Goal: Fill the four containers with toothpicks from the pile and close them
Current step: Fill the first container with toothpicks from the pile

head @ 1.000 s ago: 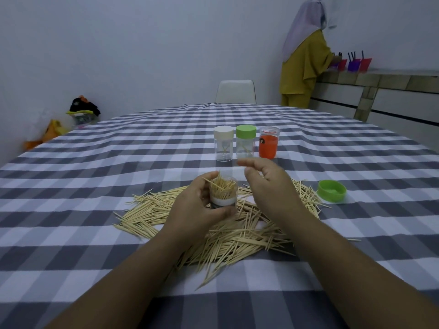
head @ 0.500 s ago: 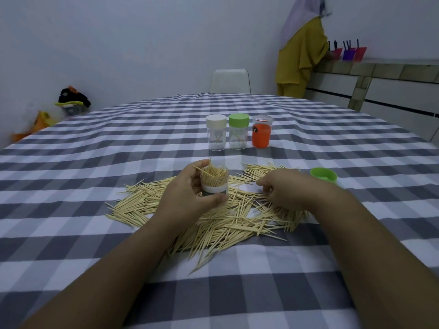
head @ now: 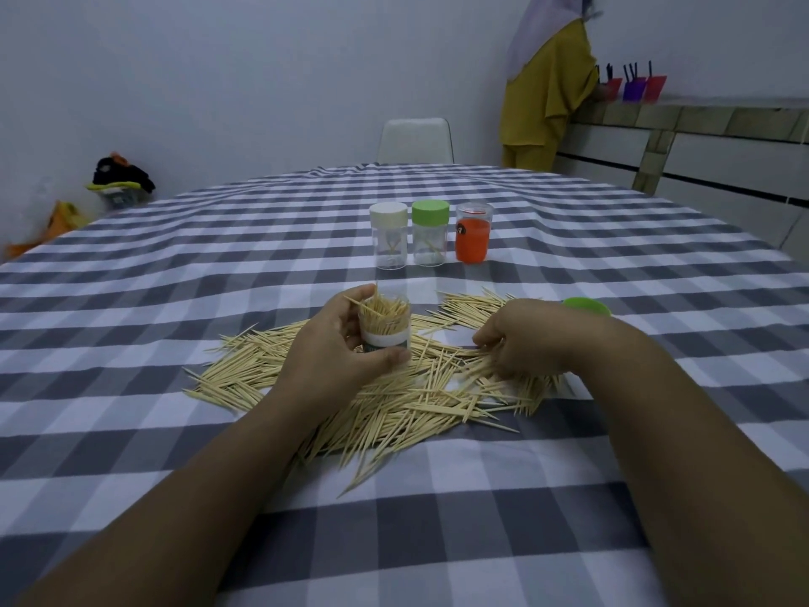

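On checked cloth (head: 175,300), left hand (head: 332,357) grips toothpick-stuffed open container (head: 385,326); right hand (head: 525,339) pinches pile (head: 394,396).

Both forearms and the 2 hands are bare, without sleeves, rings or watch.

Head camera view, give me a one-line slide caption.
Left hand holds an open container of toothpicks while right hand gathers more from the pile.

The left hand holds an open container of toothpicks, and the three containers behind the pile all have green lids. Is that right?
Not quite. In the head view the left hand does hold the open container, but behind the pile only the middle container has a green lid; the others are white and orange.
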The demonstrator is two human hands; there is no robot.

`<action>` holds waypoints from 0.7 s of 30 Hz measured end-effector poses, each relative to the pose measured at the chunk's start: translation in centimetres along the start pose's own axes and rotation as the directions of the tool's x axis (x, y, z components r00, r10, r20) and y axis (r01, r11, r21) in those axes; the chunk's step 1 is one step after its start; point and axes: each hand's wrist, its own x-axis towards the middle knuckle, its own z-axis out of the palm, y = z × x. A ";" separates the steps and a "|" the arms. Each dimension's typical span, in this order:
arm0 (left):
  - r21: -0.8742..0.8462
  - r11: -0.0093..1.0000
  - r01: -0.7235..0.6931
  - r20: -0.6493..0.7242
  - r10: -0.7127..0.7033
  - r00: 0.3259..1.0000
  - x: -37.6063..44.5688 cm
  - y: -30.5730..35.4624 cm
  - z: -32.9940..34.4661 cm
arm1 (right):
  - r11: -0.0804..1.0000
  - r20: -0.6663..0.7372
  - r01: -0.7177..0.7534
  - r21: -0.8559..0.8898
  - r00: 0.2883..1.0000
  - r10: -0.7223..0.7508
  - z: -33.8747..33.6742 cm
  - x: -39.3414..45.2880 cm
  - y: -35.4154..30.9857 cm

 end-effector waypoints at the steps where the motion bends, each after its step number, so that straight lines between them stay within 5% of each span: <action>1: -0.002 1.000 0.000 0.002 0.000 1.000 0.0 0.0 0.0 | 1.000 -0.022 -0.006 0.023 1.000 0.006 0.2 0.2 -0.1; 9: -0.012 1.000 0.001 0.002 -0.001 1.000 -0.1 0.0 0.0 | 1.000 -0.170 -0.021 -0.008 0.985 0.019 0.8 2.0 -0.7; 14: -0.012 1.000 -0.001 0.005 0.001 1.000 -0.1 -0.1 0.0 | 0.959 -0.316 0.112 0.262 0.948 -0.024 0.5 1.5 -0.6; 21: -0.014 1.000 0.003 0.008 -0.003 1.000 -0.1 0.0 0.0 | 0.563 -0.345 0.276 0.779 0.938 0.018 0.9 2.2 -1.0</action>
